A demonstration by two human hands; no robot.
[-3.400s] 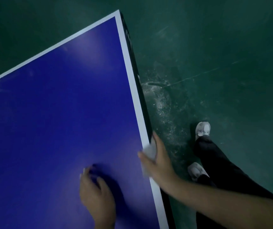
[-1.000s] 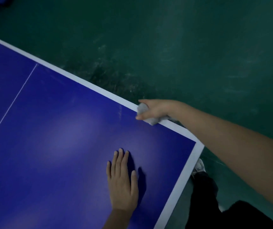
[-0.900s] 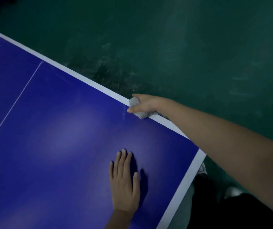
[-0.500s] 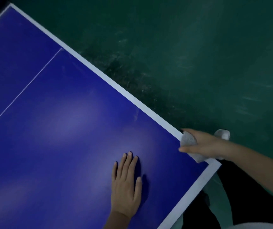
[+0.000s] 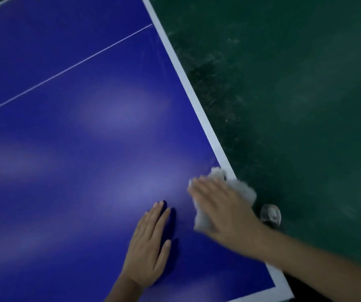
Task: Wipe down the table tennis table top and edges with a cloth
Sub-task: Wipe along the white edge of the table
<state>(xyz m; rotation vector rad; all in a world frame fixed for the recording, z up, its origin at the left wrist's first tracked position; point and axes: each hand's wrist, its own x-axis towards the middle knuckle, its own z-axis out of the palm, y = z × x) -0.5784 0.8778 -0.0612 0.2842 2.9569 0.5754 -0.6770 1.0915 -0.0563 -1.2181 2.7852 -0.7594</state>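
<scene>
White cloth (image 5: 239,186) under right hand (image 5: 223,211), left hand (image 5: 146,251) on table (image 5: 66,149), both with fingers straight

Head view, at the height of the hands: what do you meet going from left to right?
table top → left hand → right hand → shoe → green floor

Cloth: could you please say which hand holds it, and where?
Right hand presses the cloth flat at its middle, not gripping; left hand rests empty on the table.

Right hand (image 5: 223,205) motion-blurred, covering most of cloth (image 5: 241,187); table (image 5: 66,171) cut by left edge.
</scene>
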